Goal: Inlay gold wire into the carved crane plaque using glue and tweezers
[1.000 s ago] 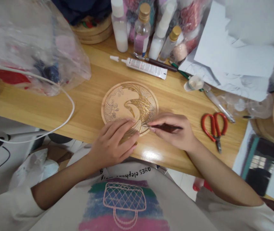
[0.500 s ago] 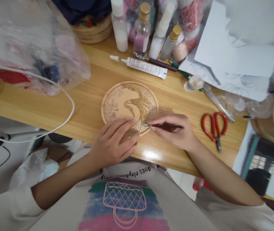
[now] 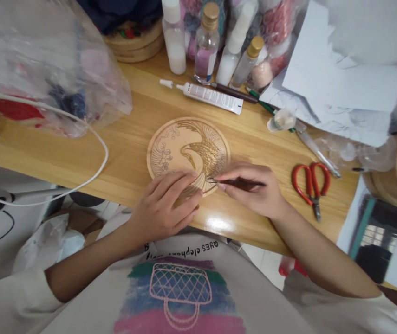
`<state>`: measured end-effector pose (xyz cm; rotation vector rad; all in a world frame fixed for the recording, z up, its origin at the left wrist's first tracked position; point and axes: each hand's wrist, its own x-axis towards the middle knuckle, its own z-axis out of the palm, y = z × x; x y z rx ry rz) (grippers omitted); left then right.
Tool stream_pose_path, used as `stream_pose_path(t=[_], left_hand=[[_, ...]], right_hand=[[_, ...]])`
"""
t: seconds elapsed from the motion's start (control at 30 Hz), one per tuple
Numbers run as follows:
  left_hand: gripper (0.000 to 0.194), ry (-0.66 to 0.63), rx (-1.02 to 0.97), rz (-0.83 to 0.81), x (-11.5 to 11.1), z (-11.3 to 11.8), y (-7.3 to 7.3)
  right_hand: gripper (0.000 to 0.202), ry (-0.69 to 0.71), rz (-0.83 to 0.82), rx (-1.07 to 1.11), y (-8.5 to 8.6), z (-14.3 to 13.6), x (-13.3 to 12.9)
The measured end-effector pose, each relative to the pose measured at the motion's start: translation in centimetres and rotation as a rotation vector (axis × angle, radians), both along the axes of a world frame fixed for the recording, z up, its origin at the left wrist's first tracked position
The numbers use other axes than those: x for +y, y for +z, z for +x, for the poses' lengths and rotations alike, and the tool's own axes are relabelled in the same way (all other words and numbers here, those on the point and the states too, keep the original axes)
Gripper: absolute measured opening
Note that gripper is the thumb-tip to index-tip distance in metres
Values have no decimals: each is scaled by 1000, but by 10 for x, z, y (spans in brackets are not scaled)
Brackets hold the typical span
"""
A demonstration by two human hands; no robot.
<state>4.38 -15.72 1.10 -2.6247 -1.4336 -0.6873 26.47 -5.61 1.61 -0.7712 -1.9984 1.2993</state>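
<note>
A round wooden plaque (image 3: pixel 177 134) lies flat on the table, bearing a crane with gold wire-like outlines and a wave pattern at its left. My left hand (image 3: pixel 165 202) rests with spread fingers over the plaque's lower rim, fingertips on its surface. At the lower right of the plaque, my right hand (image 3: pixel 256 188) pinches dark, thin tweezers (image 3: pixel 242 181) between thumb and fingers. Their tips touch or hover just over the lines below the crane's body; which of the two I cannot tell. Whether anything sits between the tips is too small to see.
Behind the plaque lie a white glue tube (image 3: pixel 214 98) and several bottles (image 3: pixel 205 46). Red-handled pliers (image 3: pixel 311 185) are at the right, near a phone (image 3: pixel 379 241). A plastic bag (image 3: pixel 90 79) and a white cable (image 3: pixel 106 153) occupy the left. Papers (image 3: pixel 344 79) lie at the back right.
</note>
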Motion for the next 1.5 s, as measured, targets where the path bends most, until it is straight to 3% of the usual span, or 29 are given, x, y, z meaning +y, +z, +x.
stream_pose_path(t=[0.37,0.7,0.87,1.13,1.37,1.5], left_hand=[[26,0,-1,0,-1,0,0],[26,35,-34,48,-3,-1,-4],[15,83,-96,47,-2,0,-2],[19,110,-81,79,-3,2,-5],[25,148,-81,121,-2,3,-2],[24,144,-69,169,-1,4,-3]], right_hand=[[8,-24,-28,-6,2,-2,-1],[13,-151,-125,29,6,0,-3],[25,-107,-227,115,4,0,-4],[30,-89,-255,166,2,0,-3],[27,-140,-185,126,-4,-2,-5],[25,-174,53,21,-5,-2,-6]])
